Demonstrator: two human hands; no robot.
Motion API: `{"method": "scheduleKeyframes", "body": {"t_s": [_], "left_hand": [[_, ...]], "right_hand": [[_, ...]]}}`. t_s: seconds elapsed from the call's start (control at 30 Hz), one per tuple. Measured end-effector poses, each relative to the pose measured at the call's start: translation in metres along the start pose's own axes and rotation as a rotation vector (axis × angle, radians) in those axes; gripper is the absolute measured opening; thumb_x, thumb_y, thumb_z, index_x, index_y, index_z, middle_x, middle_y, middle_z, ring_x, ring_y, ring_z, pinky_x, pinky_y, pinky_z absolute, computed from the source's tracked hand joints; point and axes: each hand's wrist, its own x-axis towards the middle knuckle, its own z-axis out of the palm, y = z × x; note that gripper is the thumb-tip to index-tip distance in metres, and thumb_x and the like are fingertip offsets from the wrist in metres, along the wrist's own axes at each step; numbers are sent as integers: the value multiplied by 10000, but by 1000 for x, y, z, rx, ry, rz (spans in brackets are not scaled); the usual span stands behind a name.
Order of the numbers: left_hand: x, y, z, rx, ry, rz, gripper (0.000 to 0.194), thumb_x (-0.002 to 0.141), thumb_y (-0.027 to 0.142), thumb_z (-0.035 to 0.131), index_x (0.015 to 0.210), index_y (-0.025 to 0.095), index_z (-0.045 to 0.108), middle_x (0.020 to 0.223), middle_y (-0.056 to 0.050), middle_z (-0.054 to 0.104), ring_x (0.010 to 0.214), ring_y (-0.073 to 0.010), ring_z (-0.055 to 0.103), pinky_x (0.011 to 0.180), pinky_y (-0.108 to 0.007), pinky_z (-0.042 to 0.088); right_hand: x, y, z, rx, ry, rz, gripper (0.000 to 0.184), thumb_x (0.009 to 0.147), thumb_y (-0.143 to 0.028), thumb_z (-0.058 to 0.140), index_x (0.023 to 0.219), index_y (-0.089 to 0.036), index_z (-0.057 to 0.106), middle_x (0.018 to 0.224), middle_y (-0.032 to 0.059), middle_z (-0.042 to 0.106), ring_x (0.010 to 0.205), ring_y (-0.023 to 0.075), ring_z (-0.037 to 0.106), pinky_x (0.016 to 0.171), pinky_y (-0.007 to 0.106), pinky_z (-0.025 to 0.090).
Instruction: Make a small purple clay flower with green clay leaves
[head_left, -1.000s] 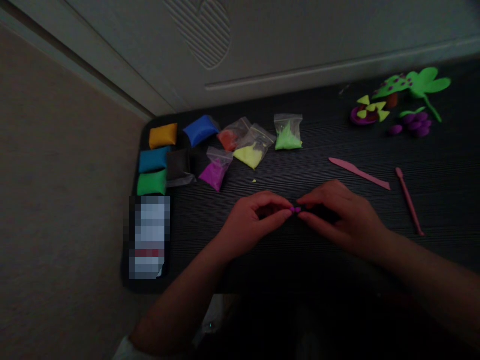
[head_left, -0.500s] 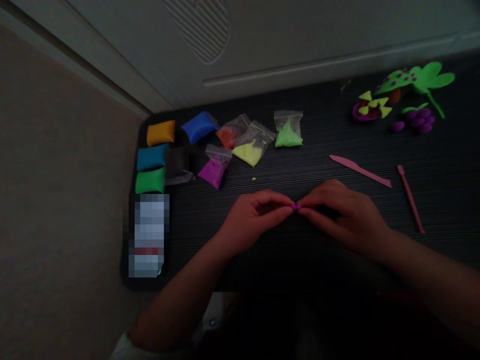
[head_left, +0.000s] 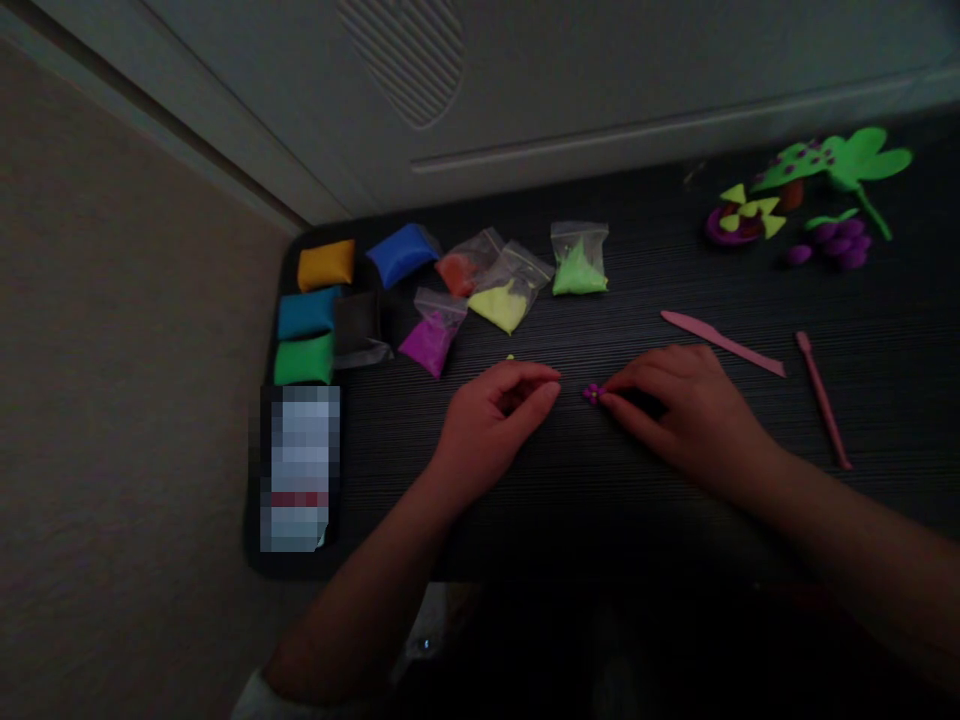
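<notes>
The flower (head_left: 591, 393) is at the tip of the right hand (head_left: 691, 412), whose grip pinches only its edge, perhaps to leave the other petals uncovered, while the left hand (head_left: 491, 425), slightly parted, seemingly empty, is near but apart.

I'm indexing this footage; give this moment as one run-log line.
right hand: pinching small yellow-centred purple clay flower | left hand: apart from flower | nearby: pink plastic knife-shaped tool on dark ridged tabletop
</notes>
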Motion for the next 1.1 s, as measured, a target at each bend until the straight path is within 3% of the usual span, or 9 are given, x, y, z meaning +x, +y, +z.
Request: {"method": "scheduleKeyframes", "body": {"t_s": [0.2, 0.33, 0.67, 1.1], "left_hand": [[1, -9, 5, 349, 45, 324, 143, 794, 219, 526, 887, 169, 623, 825, -8, 630, 794, -100, 557, 766, -247, 439], [2, -11, 12, 433, 60, 427, 162, 795, 237, 532, 904, 162, 626, 853, -23, 630, 827, -118, 534, 795, -278, 418], [6, -13, 25, 527, 47, 466, 255, 814, 324, 498, 994, 197, 627, 867, -27, 606, 831, -143, 471, 786, -299, 391], [7, -11, 22, 477, 46, 415, 237, 839, 271, 459, 990, 174, 615, 876, -33, 605, 836, -137, 486, 789, -297, 404]], "right_hand": [[-2, 8, -2, -7, 16, -7, 199, 785, -323, 531, 934, -211, 602, 872, 22, 621, 867, 175, 546, 786, 349, 367], [-1, 11, -2, 1, 9, -41, 174, 787, -287, 525, 930, -215, 595, 861, 17, 626, 853, 175, 551, 777, 352, 363], [1, 12, 2, -47, 9, -68, 141, 805, -272, 496, 860, -210, 611, 826, 25, 633, 793, 186, 557, 739, 363, 343], [0, 13, -1, 53, 49, -41, 164, 805, -244, 480, 904, -193, 600, 840, 40, 630, 820, 183, 560, 741, 357, 386]]}}
